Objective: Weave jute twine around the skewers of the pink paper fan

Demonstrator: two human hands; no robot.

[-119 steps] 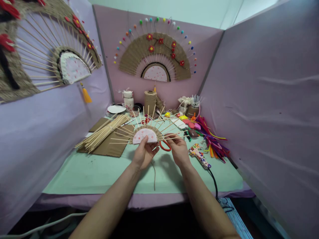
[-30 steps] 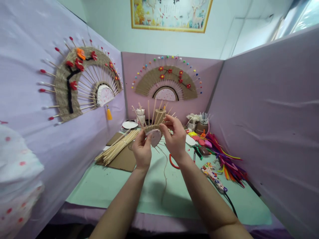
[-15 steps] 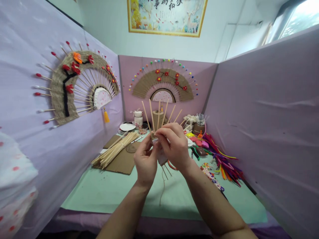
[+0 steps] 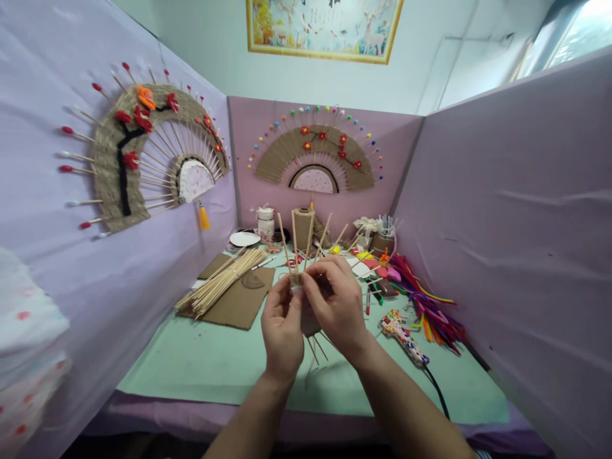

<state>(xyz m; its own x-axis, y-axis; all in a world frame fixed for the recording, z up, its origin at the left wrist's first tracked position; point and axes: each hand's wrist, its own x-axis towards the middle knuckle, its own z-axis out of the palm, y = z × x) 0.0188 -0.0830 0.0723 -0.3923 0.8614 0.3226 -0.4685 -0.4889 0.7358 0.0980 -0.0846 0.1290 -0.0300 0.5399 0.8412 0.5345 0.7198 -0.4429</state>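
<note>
Both my hands are raised over the table, around a half-made fan of thin wooden sticks (image 4: 294, 239) that spread upward and to the right. My left hand (image 4: 283, 331) pinches the fan's left end, where a narrow tan band (image 4: 296, 279) crosses the sticks. Opposite it, my right hand (image 4: 340, 296) has thumb and index finger closed on the same band, close to the left fingertips. A pale base (image 4: 310, 322) shows partly between the hands, with a few stick ends poking out below. My right hand hides much of the fan.
On the left, a bundle of sticks (image 4: 227, 280) lies on cardboard (image 4: 239, 312). Behind stand a twine spool (image 4: 303, 233) and a white jar (image 4: 265, 223). To the right are a patterned glue gun (image 4: 404, 338) with a black cord and coloured pipe cleaners (image 4: 428, 306). Finished fans (image 4: 313, 150) hang on the partitions.
My hands and the fan have moved slightly lower. The fan is turned somewhat, with more sticks showing to the right of my right hand. The glue gun is less covered by my right arm.
</note>
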